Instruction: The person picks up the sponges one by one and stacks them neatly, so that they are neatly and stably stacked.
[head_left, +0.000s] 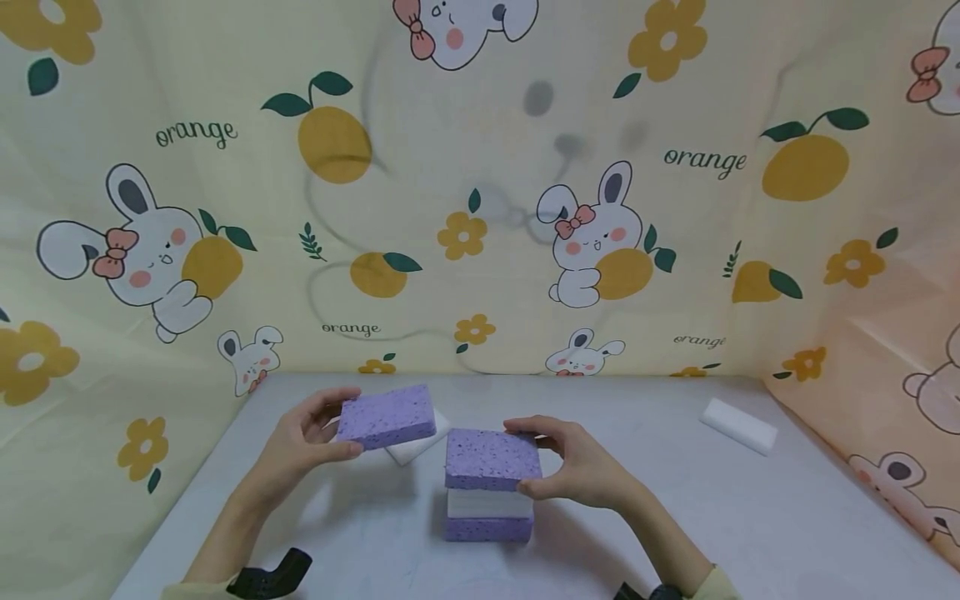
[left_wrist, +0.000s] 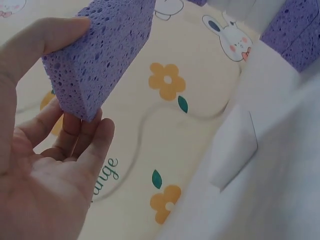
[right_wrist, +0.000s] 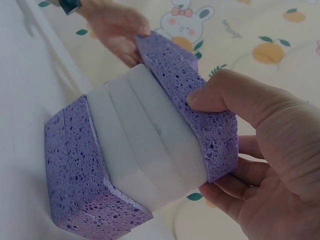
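Observation:
My left hand holds a purple sponge in the air, left of a stack. In the left wrist view the thumb presses one face of it and the fingers lie at the opposite side. My right hand pinches the top purple sponge of the stack by its right end, thumb on the near side. Below that sponge, several white sponge blocks are layered. Purple sponges form the base on the table. The top sponge lies against the uppermost white block.
A white block lies on the table behind the lifted sponge, partly hidden by it. Another white block lies at the far right of the white table. A patterned cloth hangs behind and along the sides.

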